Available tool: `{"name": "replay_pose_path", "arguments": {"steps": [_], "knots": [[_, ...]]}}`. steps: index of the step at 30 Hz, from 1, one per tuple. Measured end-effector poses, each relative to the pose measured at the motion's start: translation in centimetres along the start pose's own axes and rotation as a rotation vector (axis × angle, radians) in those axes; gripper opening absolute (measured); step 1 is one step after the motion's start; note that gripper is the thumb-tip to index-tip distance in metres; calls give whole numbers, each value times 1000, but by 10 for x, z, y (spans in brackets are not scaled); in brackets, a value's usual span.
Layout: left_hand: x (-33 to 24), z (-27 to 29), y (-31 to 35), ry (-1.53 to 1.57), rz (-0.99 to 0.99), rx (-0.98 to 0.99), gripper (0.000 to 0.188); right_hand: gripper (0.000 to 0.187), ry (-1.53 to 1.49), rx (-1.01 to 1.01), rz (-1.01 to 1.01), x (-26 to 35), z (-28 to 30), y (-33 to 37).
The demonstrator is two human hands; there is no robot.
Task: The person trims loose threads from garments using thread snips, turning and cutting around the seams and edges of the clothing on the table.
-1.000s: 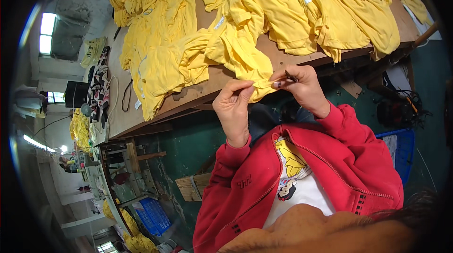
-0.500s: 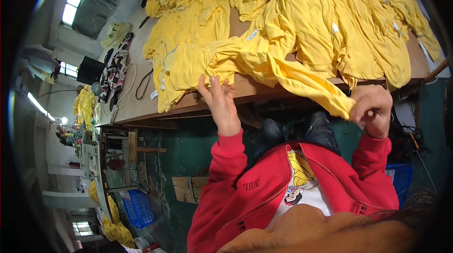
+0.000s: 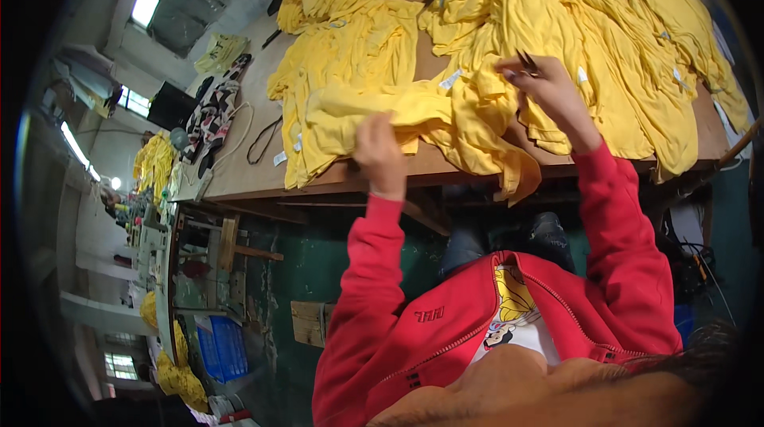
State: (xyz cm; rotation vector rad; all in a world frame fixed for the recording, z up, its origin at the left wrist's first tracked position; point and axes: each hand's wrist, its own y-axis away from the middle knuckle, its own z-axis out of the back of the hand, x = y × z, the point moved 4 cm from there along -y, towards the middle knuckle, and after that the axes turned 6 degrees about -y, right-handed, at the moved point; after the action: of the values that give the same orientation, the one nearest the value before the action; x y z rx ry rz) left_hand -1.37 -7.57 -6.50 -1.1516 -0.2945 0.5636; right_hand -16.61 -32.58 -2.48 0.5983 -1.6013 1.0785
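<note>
A yellow garment (image 3: 434, 113) lies rumpled along the table's near edge, one end of it drooping over the edge. My left hand (image 3: 380, 152) is over its left part, fingertips at the cloth and smeared by motion. Farther forward, my right hand (image 3: 549, 93) is closed around a small dark pointed tool (image 3: 527, 63) that looks like thread snips. Its fingertips come close to the garment's bunched right end, by a white label (image 3: 450, 79). Whether those fingers also pinch the cloth is hard to make out.
Heaps of yellow garments (image 3: 589, 37) cover much of the brown table (image 3: 247, 168). At the table's left lie patterned cloth (image 3: 211, 113) and a dark cord loop (image 3: 263, 140). A blue crate (image 3: 221, 347) and a wooden stool (image 3: 309, 323) stand below on the green floor.
My right hand has let go of the garment's stretched-out end and moved forward and left over the table. That end now droops at the edge. My left hand has turned down onto the cloth.
</note>
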Motion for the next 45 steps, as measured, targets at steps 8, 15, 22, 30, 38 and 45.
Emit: {"name": "replay_pose_path", "arguments": {"steps": [8,15,22,30,38,45], "knots": [[-41,31,100,337,-46,254,26,33,243,168,-36,-78,-90,-93],[28,48,75,308,588,-36,22,39,419,115,44,-114,-144,-124],[91,11,42,-143,448,426,27,39,352,62,164,-140,-163,-112],[-8,30,44,258,6,234,6,63,301,183,356,-84,-199,-108],[-24,33,54,30,307,23,43,16,650,180,331,-104,-205,-117],[48,34,58,11,388,68,16,15,-704,-220,-332,-24,-113,-165]]}}
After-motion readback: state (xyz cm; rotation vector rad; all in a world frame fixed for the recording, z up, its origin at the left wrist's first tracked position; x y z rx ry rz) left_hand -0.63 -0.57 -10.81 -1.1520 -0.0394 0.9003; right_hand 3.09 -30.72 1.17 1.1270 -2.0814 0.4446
